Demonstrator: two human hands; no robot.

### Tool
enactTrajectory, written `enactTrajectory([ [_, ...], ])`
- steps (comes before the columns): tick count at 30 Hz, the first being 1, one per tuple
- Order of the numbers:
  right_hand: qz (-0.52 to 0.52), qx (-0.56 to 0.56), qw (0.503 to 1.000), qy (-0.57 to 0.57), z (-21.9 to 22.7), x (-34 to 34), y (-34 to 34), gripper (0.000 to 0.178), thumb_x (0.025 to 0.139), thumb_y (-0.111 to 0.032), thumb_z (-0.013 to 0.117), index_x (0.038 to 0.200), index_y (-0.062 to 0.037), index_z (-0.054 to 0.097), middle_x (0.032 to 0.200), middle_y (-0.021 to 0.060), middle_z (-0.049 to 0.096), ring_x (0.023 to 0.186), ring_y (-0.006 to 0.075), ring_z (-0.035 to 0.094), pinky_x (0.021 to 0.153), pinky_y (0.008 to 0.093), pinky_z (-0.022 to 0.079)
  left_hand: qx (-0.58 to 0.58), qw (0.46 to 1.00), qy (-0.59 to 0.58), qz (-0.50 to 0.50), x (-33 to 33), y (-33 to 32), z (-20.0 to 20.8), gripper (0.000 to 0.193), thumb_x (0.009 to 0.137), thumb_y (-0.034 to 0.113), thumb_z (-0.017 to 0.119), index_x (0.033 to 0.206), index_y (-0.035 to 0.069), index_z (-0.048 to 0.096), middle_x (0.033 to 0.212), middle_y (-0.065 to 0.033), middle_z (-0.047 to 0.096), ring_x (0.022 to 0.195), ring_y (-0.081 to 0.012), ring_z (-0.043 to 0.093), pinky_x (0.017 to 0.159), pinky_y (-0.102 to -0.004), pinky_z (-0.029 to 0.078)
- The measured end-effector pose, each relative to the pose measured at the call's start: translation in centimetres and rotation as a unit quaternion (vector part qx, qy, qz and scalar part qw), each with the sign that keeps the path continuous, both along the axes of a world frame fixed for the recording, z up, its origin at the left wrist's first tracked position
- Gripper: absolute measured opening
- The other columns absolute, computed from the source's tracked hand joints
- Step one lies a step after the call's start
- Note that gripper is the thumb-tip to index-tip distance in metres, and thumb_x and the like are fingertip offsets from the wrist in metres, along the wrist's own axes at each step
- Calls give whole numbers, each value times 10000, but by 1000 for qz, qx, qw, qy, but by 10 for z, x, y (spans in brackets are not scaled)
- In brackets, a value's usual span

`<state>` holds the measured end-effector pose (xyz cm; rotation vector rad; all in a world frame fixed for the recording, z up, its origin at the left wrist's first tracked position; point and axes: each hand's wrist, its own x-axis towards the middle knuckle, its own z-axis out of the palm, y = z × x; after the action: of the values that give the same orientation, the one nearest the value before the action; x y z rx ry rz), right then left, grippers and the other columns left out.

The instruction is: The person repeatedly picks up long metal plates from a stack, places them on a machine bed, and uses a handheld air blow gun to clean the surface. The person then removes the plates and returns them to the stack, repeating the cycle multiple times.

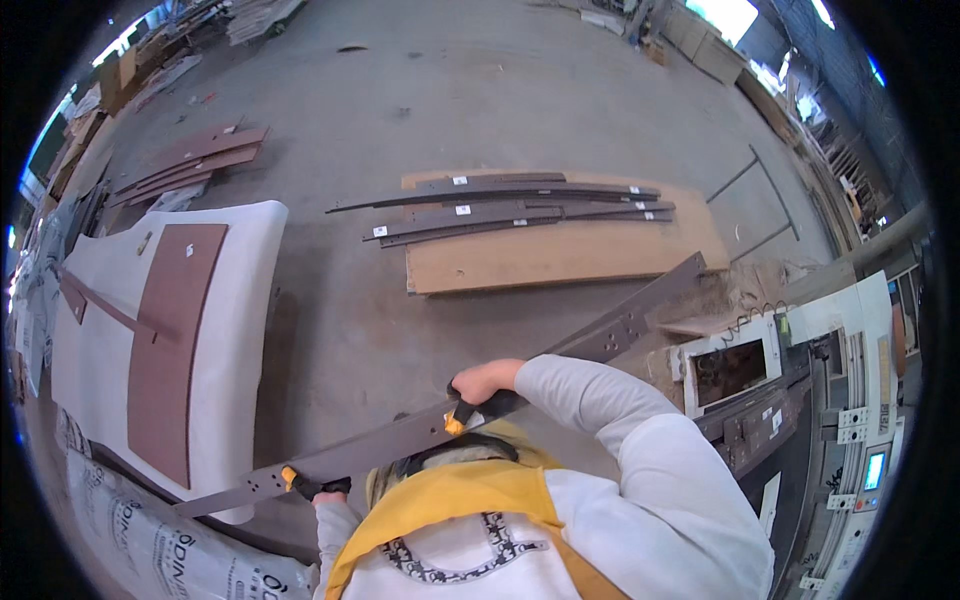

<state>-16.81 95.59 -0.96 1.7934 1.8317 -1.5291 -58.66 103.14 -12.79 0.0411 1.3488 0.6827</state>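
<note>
Grey floor [350,120], brown board [370,450] in both hands [488,382]

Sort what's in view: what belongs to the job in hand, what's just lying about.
Seems part of it:
long brown strip, gripped by left hand and right hand
probably similar strips on the tan panel

Apparently lying about:
far-left brown boards
printed plastic sheeting

Strips [590,210] lie on a platform [520,262] beyond the panel [380,441]; machine [862,312] right.
</note>
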Motion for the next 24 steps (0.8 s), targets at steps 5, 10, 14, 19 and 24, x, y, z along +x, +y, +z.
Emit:
enactTrajectory([
  [5, -12, -39, 998, 37, -22, 70, 53, 434, 731, -316, 585, 1038, -9, 570, 1040, 184, 588, 962, 333, 554, 787, 410, 427, -2, 998, 23, -62, 86, 88, -3, 400, 757, 459, 547, 965, 117, 568, 926, -74, 615, 852, -270, 585, 734, -406, 487],
  [10, -37, -52, 996, 65, -81, 202, 69, 379, 733, -223, 529, 1029, 10, 566, 1035, 189, 590, 955, 328, 560, 774, 401, 431, -11, 993, 51, -108, 215, 132, -17, 398, 759, 447, 542, 967, 109, 566, 932, -84, 614, 853, -274, 584, 735, -399, 486],
  [14, -50, -67, 993, 79, -128, 330, 62, 350, 706, -177, 501, 989, 14, 579, 985, 201, 602, 921, 341, 570, 760, 397, 435, -35, 989, 79, -121, 336, 138, -45, 396, 761, 438, 538, 969, 103, 564, 937, -92, 614, 853, -277, 583, 736, -393, 484],
  [19, -192, -125, 973, 25, -177, 496, 56, 328, 750, -138, 438, 1019, -17, 582, 1057, 206, 576, 997, 354, 543, 834, 406, 427, -85, 976, 116, -163, 502, 122, -90, 393, 762, 427, 533, 972, 95, 562, 943, -102, 613, 854, -280, 582, 737, -385, 483],
  [24, -248, -123, 960, -29, -243, 643, 61, 319, 794, -162, 420, 1046, -48, 580, 1088, 206, 560, 1007, 352, 534, 852, 414, 416, -95, 958, 127, -239, 683, 141, -186, 391, 764, 415, 528, 975, 87, 559, 949, -112, 612, 855, -284, 581, 738, -378, 481],
])
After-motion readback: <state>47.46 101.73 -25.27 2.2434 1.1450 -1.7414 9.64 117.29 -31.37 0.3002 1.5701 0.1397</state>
